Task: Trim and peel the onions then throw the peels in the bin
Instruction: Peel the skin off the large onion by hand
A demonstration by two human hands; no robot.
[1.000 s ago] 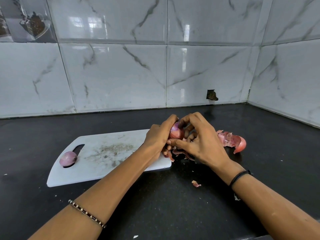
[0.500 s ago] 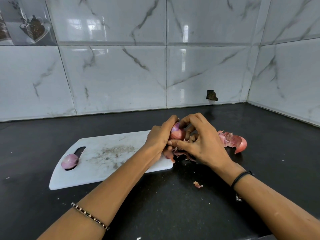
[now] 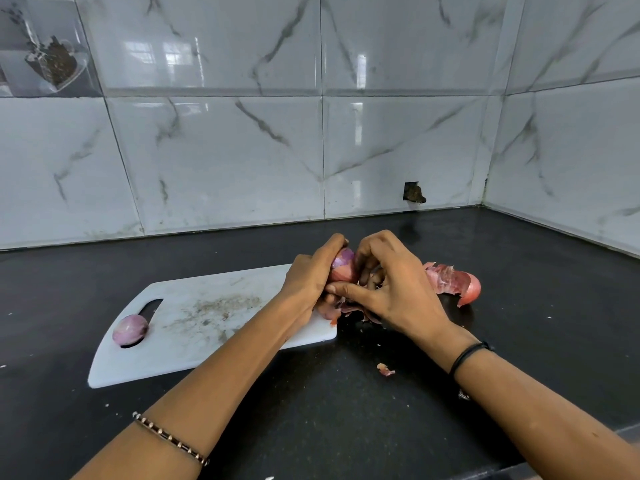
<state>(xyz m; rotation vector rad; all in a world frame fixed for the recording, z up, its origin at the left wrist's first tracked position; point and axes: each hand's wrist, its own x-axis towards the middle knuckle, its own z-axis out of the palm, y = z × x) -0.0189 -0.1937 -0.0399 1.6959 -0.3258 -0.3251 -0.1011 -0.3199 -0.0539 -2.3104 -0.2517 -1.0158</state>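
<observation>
The black stone surface [image 3: 346,410] carries a white plastic cutting board [image 3: 207,327]. Above the right end of the board, two hands meet around a small round red onion [image 3: 343,265]. The left hand [image 3: 311,278] is at its left side, the grip curled round it. The right hand [image 3: 398,292] is at its right side, fingers bent onto the skin and thumb passing under. The long axis of the onion stands almost upright, so I judge the skin must be pulled downward. Pink papery peels [image 3: 450,280] lie just beside the right hand. A peeled purple onion [image 3: 130,329] rests at the board's handle slot.
</observation>
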